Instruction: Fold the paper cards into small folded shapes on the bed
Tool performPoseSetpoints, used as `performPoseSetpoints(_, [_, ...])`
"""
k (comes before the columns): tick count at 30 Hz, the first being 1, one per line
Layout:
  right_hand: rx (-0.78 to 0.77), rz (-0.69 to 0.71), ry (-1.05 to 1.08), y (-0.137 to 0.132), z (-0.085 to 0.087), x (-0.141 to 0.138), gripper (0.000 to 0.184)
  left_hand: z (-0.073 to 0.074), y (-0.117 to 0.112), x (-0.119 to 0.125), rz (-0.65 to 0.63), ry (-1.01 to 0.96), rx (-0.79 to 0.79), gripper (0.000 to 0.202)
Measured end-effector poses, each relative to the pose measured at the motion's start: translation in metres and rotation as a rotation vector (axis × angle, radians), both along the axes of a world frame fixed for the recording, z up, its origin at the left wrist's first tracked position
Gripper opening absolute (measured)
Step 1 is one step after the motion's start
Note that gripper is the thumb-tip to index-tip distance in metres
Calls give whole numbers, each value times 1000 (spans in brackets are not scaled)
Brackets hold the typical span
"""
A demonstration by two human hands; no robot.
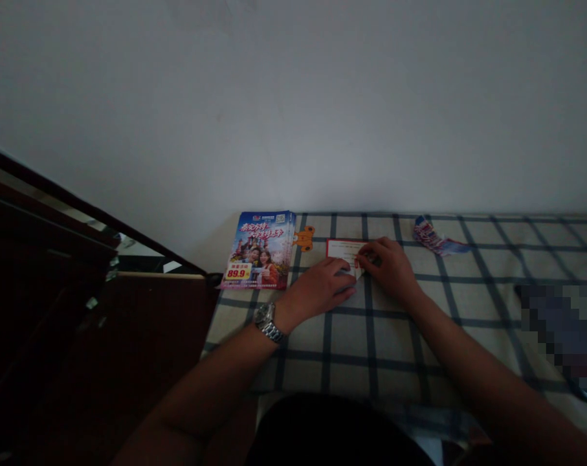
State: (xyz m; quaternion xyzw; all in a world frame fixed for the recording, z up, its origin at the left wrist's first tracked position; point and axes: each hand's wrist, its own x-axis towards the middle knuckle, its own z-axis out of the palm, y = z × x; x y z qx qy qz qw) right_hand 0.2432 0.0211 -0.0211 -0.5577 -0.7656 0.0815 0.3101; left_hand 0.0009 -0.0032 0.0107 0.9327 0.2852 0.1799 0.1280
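Right of the flyer stack (259, 252), a red-edged sheet (340, 248) lies partly under the left hand (322, 285), fingers loosely spread; the right hand (389, 266) pinches its side away from the stack.

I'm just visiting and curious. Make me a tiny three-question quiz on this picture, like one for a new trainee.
1. Which hand has the watch at its wrist?
2. True or false: the flyer stack lies to the right of the paper under the hands.
3. The right hand's fingertips are at: A) the watch; B) the paper's right-hand part; C) the flyer stack.

Key: 1. The left hand. 2. False; it lies to the left. 3. B.
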Motion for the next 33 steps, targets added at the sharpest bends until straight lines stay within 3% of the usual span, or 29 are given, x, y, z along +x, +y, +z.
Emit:
performPoseSetpoints(18, [-1, -32, -41, -2, 3, -3, 11, 0, 1, 3, -59, 20, 68, 20])
performPoseSetpoints(27, [8, -36, -59, -4, 5, -6, 11, 1, 0, 1, -50, 20, 49, 36])
performPoseSetpoints(33, [32, -26, -50, -4, 7, -6, 11, 2, -1, 1, -50, 25, 30, 35])
